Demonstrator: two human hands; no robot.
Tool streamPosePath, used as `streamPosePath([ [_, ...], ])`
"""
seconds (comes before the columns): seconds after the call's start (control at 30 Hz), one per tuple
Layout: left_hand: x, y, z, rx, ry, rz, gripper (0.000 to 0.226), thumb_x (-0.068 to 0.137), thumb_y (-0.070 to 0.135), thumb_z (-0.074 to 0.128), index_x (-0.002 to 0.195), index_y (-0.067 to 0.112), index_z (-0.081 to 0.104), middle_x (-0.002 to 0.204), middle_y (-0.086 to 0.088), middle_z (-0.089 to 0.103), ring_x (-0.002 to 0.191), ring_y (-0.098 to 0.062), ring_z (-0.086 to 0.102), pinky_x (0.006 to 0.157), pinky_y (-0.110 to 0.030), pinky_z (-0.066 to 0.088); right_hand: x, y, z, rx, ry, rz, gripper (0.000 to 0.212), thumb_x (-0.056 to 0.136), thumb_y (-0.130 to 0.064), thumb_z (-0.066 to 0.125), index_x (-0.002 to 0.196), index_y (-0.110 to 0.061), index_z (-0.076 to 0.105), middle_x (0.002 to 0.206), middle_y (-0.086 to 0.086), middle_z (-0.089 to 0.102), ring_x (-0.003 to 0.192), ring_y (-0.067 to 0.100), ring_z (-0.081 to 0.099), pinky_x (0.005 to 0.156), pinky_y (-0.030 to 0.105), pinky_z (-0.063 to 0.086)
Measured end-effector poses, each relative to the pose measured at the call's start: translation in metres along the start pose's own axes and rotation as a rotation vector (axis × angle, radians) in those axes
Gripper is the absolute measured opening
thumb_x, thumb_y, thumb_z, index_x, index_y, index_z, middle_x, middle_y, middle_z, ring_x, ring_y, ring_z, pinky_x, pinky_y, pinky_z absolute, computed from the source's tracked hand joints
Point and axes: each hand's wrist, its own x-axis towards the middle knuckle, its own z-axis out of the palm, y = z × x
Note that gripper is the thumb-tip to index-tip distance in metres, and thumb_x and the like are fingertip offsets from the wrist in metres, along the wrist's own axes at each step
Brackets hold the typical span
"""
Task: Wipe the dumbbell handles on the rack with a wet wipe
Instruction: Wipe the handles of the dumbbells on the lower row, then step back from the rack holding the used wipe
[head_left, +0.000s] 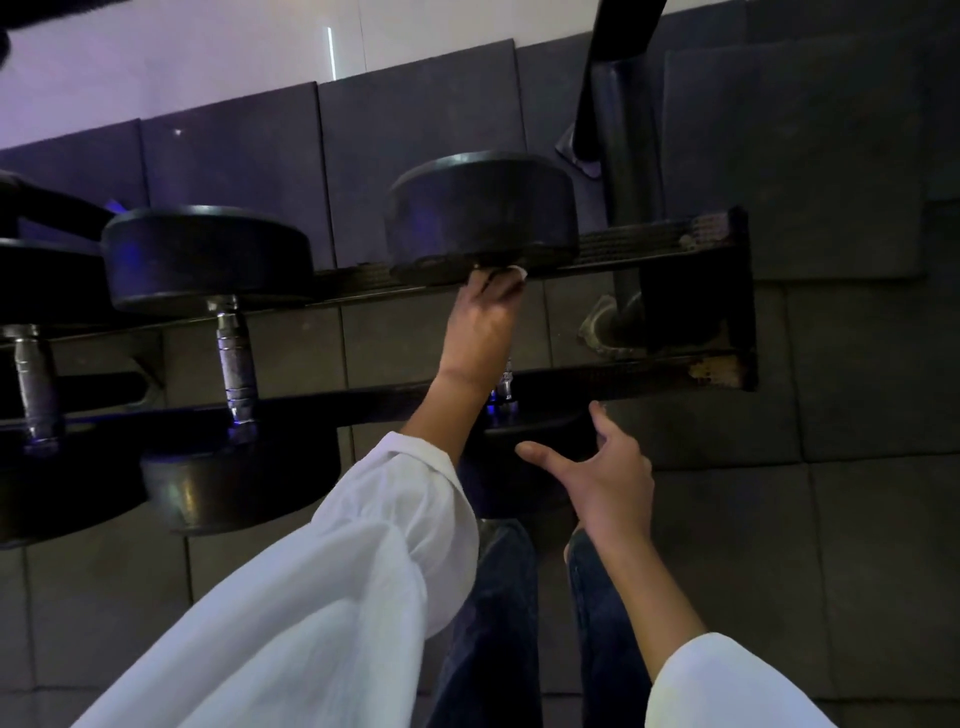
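Black dumbbells lie across the two rails of a black rack (649, 370). My left hand (485, 330) reaches over the handle of the rightmost dumbbell (483, 218), fingers closed on a white wet wipe (518, 271) at the far end of the handle, just under the far weight head. Most of that handle is hidden by the hand; a short metal piece (505, 387) shows near the wrist. My right hand (605, 473) hovers open beside the near weight head (540, 421), holding nothing. A second dumbbell's knurled handle (236, 358) is bare to the left.
A third dumbbell handle (34, 384) is at the far left edge. The rack's upright post (631, 150) rises at the back right. Dark floor tiles (831, 364) spread right of the rack end. My legs in dark jeans (498, 623) are below.
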Motion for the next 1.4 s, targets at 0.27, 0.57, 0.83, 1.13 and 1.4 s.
streamPosePath([
  [0.27,-0.006,0.016,-0.024,-0.692,0.221,-0.816,0.016,0.078,-0.005,0.064,0.090,0.004,0.069,0.090,-0.001,0.066,0.076,0.005,0.059,0.071,-0.005,0.042,-0.002,0.000,0.001,0.013,-0.008,-0.004,0.099,0.063,-0.049,0.077,0.145,-0.019,0.029,0.145,0.007,0.041,0.135,0.024,0.036,0.104,0.039,0.037],
  [0.57,0.007,-0.008,-0.014,-1.454,0.211,-1.473,0.028,0.090,-0.009,0.043,0.074,0.011,0.053,0.051,0.005,0.057,0.045,-0.003,0.053,0.050,-0.020,0.047,-0.002,-0.001,-0.002,-0.005,-0.026,0.001,0.101,0.063,-0.049,0.078,0.145,-0.019,0.029,0.144,0.007,0.042,0.135,0.023,0.036,0.104,0.039,0.036],
  [0.83,0.004,-0.008,-0.010,-1.410,0.063,-1.428,0.015,0.090,0.002,0.049,0.083,0.007,0.060,0.065,-0.001,0.064,0.058,-0.010,0.059,0.061,-0.026,0.046,0.000,-0.005,-0.003,-0.012,-0.049,0.036,0.100,0.062,-0.045,0.080,0.144,-0.016,0.031,0.145,0.007,0.040,0.136,0.023,0.034,0.107,0.037,0.033],
  [1.13,-0.018,-0.005,-0.128,-1.169,-0.266,-1.149,0.018,0.089,0.005,0.051,0.080,0.014,0.064,0.069,0.000,0.058,0.063,-0.009,0.055,0.056,-0.021,0.044,-0.018,-0.044,-0.016,-0.394,-0.186,-0.011,0.076,0.087,-0.044,0.058,0.145,-0.008,0.026,0.150,0.013,0.030,0.136,0.030,0.033,0.108,0.040,0.028],
  [1.4,-0.048,0.025,-0.266,-1.318,0.029,-0.945,0.009,0.084,0.007,0.064,0.091,0.014,0.063,0.078,-0.001,0.061,0.067,-0.007,0.058,0.059,-0.020,0.048,-0.103,-0.115,-0.018,-0.094,-0.254,-0.254,0.035,0.091,-0.028,0.058,0.120,-0.008,0.061,0.122,0.009,0.062,0.116,0.023,0.055,0.094,0.026,0.039],
])
